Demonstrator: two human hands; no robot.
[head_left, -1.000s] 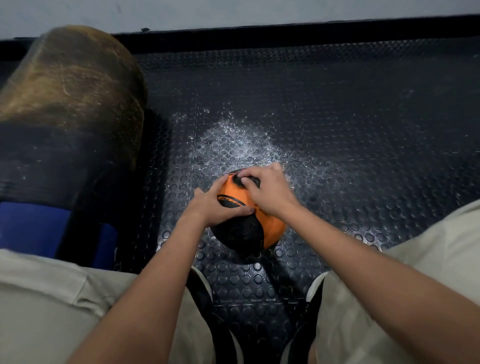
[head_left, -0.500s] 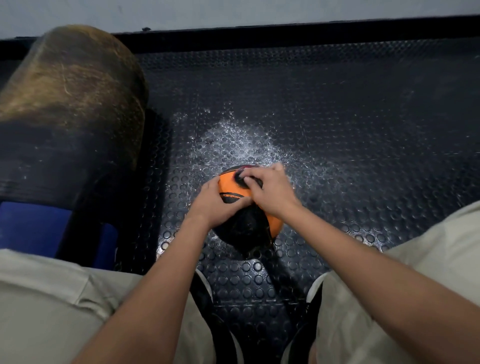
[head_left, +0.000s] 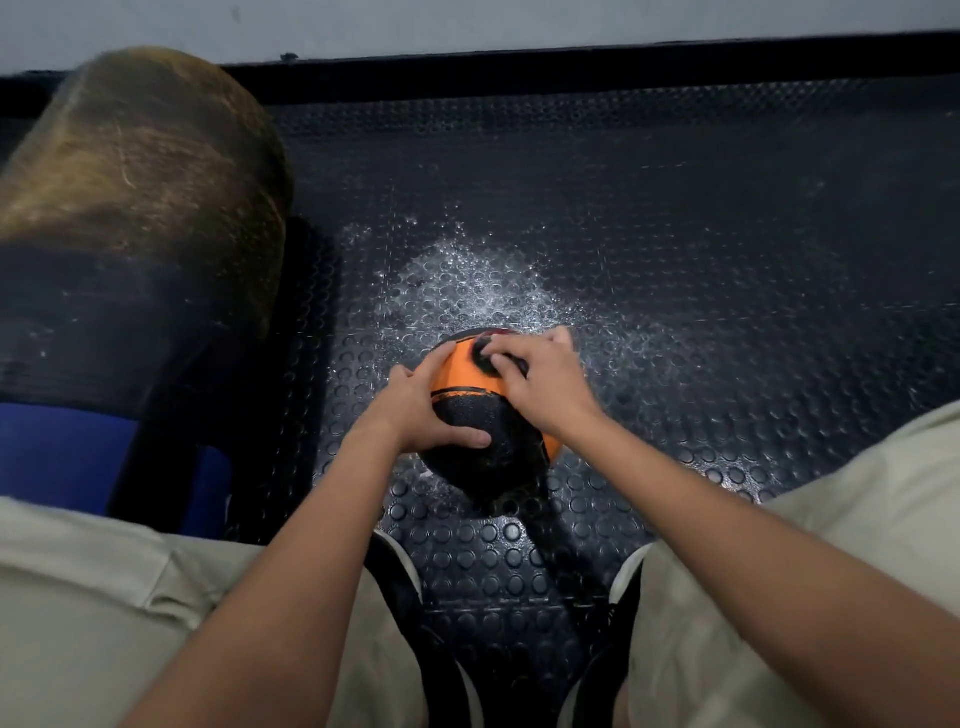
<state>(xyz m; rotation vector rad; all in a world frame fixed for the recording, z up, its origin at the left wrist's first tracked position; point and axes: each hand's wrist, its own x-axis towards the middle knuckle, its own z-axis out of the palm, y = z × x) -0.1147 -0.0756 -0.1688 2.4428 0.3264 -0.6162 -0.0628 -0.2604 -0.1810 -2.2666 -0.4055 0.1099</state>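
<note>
Orange/black ball (head_left: 467, 375) on studded floor (head_left: 727, 260) btwn both hands: L hand (head_left: 415, 410) grips its left side, R hand (head_left: 543, 382) pinches dark pad (head_left: 481, 350) on top.

A ball (head_left: 462, 374), orange and black, is held on the studded floor (head_left: 727, 260). Its left side is clasped by the left grip (head_left: 415, 410), with the thumb laid across the black panel. A small dark pad (head_left: 485, 358), blurred, is pressed to the orange top by the right grip (head_left: 545, 387). White specks are scattered on the floor just beyond. A large brown roll (head_left: 135, 208) is seen at the left.
</note>
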